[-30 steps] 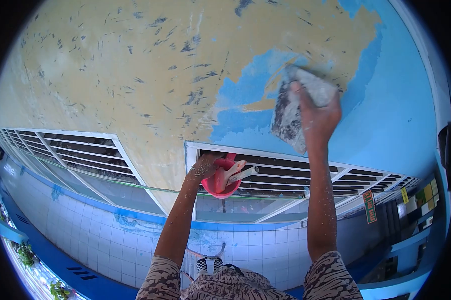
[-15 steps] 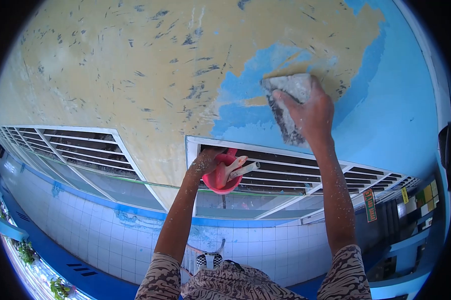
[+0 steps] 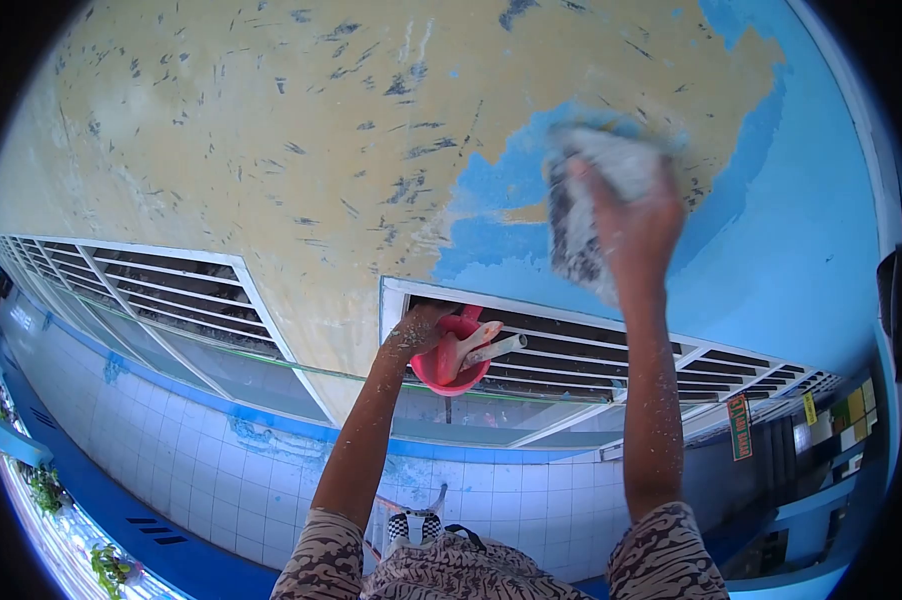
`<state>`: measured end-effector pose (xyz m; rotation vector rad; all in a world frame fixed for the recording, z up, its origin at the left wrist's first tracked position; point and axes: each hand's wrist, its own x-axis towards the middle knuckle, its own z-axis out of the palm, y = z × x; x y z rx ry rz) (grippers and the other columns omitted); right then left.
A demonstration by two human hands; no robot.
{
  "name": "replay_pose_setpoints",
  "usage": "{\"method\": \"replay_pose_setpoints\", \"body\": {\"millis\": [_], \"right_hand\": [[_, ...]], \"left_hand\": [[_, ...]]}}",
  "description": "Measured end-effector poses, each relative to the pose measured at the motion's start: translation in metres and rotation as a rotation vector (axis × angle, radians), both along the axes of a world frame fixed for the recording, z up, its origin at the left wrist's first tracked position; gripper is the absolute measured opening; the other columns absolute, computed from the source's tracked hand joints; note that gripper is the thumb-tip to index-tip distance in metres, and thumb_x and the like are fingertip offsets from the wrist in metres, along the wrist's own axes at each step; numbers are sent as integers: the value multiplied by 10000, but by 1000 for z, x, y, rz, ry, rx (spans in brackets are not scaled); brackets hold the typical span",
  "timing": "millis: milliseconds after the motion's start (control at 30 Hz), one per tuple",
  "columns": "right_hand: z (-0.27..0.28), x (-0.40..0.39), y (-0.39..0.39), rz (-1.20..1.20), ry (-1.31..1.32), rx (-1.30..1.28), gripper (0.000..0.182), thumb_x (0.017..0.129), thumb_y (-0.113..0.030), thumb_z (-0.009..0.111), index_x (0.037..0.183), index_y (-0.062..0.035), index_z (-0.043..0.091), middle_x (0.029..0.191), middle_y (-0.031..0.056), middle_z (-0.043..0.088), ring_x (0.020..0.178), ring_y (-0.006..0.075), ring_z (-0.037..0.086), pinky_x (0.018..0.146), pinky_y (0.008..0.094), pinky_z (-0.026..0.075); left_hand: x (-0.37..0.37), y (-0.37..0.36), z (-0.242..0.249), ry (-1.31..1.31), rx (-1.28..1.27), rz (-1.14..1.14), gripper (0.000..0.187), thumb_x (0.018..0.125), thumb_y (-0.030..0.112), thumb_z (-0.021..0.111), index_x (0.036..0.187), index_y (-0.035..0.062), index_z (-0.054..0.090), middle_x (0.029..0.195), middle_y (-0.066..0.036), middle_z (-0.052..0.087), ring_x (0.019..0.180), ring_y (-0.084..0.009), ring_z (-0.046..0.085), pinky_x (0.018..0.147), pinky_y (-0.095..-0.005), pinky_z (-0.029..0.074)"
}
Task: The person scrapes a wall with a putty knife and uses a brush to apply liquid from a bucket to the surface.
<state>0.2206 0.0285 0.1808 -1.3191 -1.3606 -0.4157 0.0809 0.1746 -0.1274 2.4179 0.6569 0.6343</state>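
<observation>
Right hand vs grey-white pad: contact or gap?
Touching: the head view shows the right hand gripping the grey-white pad, its thumb lying across it.

A white-framed window with horizontal white slats [image 3: 166, 300] lies at nine o'clock. Leafy green plants [image 3: 46, 487] sit near eight o'clock, beside a blue painted band with dark slots [image 3: 209, 566]. A green and orange rectangular sign [image 3: 739, 428] shows at four o'clock, near a small yellow sign [image 3: 809, 407]. Pale square tiles [image 3: 521, 505] spread across six o'clock.
</observation>
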Motion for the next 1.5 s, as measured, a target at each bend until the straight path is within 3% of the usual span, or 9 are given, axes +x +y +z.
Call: {"method": "replay_pose_setpoints", "body": {"millis": [67, 433, 600, 700, 900, 967, 1033, 1200, 1500], "right_hand": [[-23, -7, 2, -331, -360, -198, 430, 793, -304, 800, 1061, -16, 628, 868, 180, 719, 775, 307, 721, 716, 406, 561], [18, 20, -12, -389, -368, -113, 616, 764, -424, 813, 1080, 61, 600, 877, 213, 710, 760, 328, 717, 686, 404, 552], [32, 19, -15, -142, 11, -16, 447, 767, -292, 826, 981, 32, 606, 837, 198, 714, 769, 324, 719, 713, 388, 557], [-6, 1, -8, -250, -442, -111, 445, 771, -314, 825, 988, 11, 611, 851, 183, 723, 740, 280, 727, 674, 368, 561], [13, 5, -5, -244, -77, -104, 429, 775, -321, 812, 1035, -49, 605, 847, 163, 718, 784, 347, 717, 696, 436, 554], [-17, 3, 10, -1, -184, 46, 463, 780, -366, 799, 1043, -45, 595, 838, 159, 716, 775, 378, 707, 697, 471, 546], [-35, -3, 8, -312, -536, -208, 480, 786, -409, 788, 1029, -43, 596, 847, 150, 723, 748, 350, 715, 668, 461, 549], [9, 2, -4, -253, -101, -87, 458, 779, -400, 790, 997, -44, 601, 852, 187, 701, 754, 371, 695, 689, 456, 547], [3, 0, 2, -123, -370, -61, 401, 789, -380, 785, 1004, -90, 612, 821, 179, 703, 743, 365, 701, 666, 432, 553]], "left_hand": [[0, 0, 1, -8, -3, -35, 562, 754, 10, 669, 1302, 110, 594, 1289, -219, 588, 1223, -386, 539, 1028, -436, 451], [2, 0, 4, -47, -48, -40, 596, 746, -24, 666, 1316, 128, 584, 1291, -204, 592, 1229, -378, 541, 1039, -430, 449], [1, 0, -3, 22, -53, -11, 611, 753, -25, 659, 1335, 142, 570, 1318, -195, 578, 1245, -380, 528, 1050, -428, 444], [1, 4, 0, -26, 85, -29, 620, 750, -24, 661, 1341, 139, 565, 1329, -197, 570, 1245, -383, 527, 1053, -426, 443], [2, 2, 2, 21, -21, -13, 616, 746, -33, 648, 1335, 127, 566, 1321, -205, 572, 1226, -394, 536, 1036, -425, 455], [2, 2, 1, 25, -69, -28, 609, 748, -22, 652, 1333, 122, 566, 1300, -209, 586, 1210, -394, 548, 1023, -428, 460], [2, 4, -6, -2, 15, -55, 604, 751, 3, 661, 1337, 119, 565, 1275, -211, 602, 1192, -394, 561, 1014, -432, 463], [1, 2, 1, 21, -14, -21, 596, 761, 30, 667, 1341, 121, 563, 1270, -214, 605, 1185, -385, 570, 1012, -430, 466], [0, -1, 5, -29, -7, -41, 606, 737, 4, 692, 1323, 108, 576, 1258, -205, 615, 1176, -374, 580, 1005, -422, 470]]}}
